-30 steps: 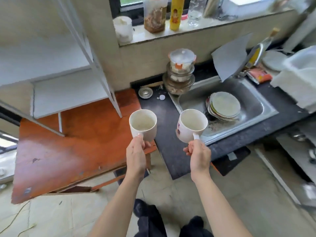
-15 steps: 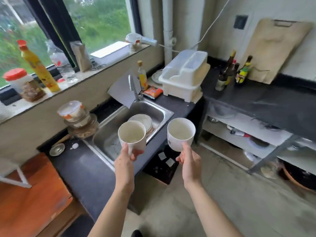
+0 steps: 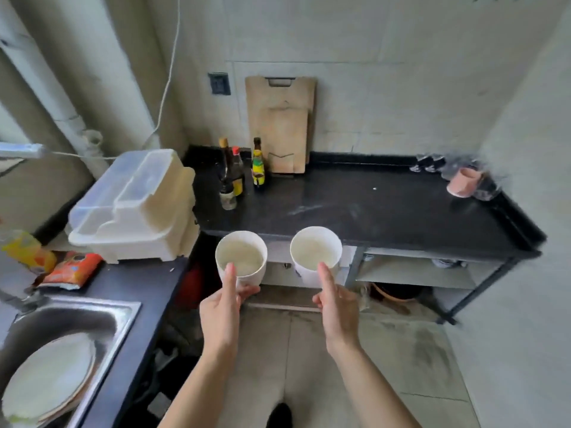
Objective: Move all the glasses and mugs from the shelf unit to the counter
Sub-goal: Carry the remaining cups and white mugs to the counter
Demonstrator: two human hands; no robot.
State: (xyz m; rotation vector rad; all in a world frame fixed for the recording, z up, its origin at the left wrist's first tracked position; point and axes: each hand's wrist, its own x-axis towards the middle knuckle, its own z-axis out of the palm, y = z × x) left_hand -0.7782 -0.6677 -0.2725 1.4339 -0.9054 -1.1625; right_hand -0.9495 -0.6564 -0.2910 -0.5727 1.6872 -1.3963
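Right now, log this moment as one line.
left hand: holds white ceramic mug | right hand: holds second white mug | black counter: ahead

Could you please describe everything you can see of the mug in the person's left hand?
The left mug is a plain white, glossy cup that looks ceramic, round-mouthed, with a pale, empty-looking inside. It is held upright in the air by the left hand, thumb pressed on the near rim and fingers wrapped beneath; its handle is hidden by the hand. It sits in front of the black counter, not resting on it, beside and apart from the mug in the other hand.
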